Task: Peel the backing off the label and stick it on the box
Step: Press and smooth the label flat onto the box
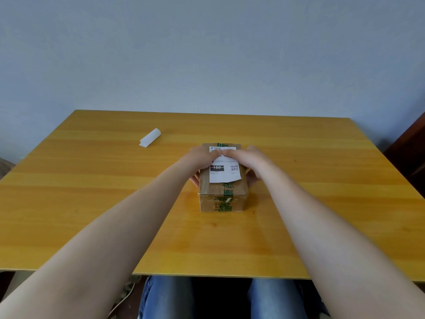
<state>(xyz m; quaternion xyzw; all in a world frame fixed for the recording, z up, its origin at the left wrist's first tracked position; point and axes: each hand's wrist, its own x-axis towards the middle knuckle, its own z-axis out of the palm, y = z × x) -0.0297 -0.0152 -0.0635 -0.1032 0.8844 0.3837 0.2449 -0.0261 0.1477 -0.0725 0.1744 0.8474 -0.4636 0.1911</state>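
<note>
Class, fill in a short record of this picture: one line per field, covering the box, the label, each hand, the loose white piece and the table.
box: brown cardboard box with green printed tape, standing on the table
label: white label lying on the box top, near right corner slightly lifted
left hand: left hand pressing the label's far part, fingers down the box's left side
right hand: right hand pressing likewise, from the right
loose piece: curled white backing, far left, apart from the box
table: yellow wooden table

Label on box; backing seemingly far-left.
</note>
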